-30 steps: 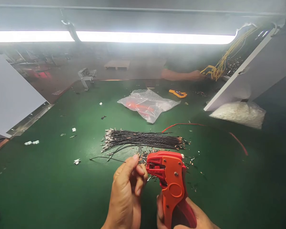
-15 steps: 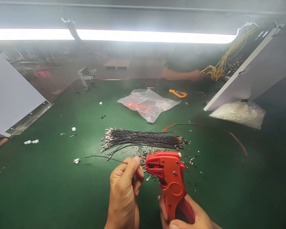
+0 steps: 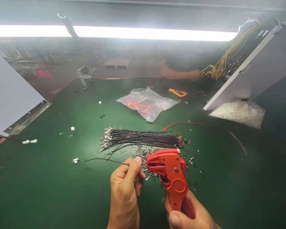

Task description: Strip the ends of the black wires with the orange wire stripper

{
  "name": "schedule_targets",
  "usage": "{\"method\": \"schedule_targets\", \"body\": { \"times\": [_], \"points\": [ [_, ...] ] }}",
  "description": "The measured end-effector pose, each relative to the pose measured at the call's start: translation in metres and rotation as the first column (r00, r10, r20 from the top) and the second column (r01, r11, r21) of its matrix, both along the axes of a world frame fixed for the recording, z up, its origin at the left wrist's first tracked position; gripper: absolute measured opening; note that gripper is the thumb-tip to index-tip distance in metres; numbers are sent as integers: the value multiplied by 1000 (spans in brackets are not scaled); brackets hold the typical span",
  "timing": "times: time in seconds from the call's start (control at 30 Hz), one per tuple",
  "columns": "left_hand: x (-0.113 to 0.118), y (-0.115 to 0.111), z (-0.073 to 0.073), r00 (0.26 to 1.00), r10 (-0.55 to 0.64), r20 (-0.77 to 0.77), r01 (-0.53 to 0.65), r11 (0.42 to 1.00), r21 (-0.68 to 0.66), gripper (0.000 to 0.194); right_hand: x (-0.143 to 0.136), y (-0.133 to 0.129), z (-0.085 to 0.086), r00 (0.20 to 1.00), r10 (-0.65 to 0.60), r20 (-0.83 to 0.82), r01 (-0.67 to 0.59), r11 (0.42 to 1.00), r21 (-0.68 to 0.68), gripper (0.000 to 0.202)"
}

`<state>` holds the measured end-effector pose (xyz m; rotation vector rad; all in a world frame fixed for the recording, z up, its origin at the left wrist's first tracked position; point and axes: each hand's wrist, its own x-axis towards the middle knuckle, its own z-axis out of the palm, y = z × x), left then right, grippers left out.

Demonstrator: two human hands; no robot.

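Note:
Between thumb and fingers, my left hand [image 3: 127, 187] pinches a thin black wire [image 3: 98, 159] whose free end stretches left over the green table [image 3: 62, 184]. My right hand [image 3: 189, 213] is wrapped round the handles of a red and orange wire stripper [image 3: 175, 178]. The tool's jaws point left, close beside my left fingertips; whether the wire's tip is inside them cannot be made out. Just behind lies a bundle of black wires [image 3: 143, 138], with small wire scraps [image 3: 139, 151] in front of it, partly hidden by the tool.
Behind the bundle lie a clear plastic bag [image 3: 149, 105] with red contents, a yellow tool [image 3: 178, 92] and a red wire [image 3: 186, 123]. A filled bag [image 3: 239, 114] rests beside the right panel. Across the table, a person's arm [image 3: 181, 74] is near yellow wires [image 3: 220, 65].
The stripper and my right hand have shifted slightly right, and the tool's handle is tilted a little more. My left hand has moved slightly right, still pinching the wire.

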<state>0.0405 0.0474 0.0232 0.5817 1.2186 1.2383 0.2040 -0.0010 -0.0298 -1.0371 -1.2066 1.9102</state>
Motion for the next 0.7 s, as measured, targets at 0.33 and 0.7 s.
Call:
{"method": "schedule_targets", "body": {
  "times": [0.33, 0.7],
  "points": [
    [-1, 0, 2, 999, 54, -9, -53, 998, 44, 43, -6, 0, -7, 949, 29, -313, -47, 998, -52, 52],
    [-12, 6, -3, 979, 197, -59, -180, 960, 216, 29, 22, 3, 23, 984, -62, -166, 50, 996, -76, 58]
  ]
}}
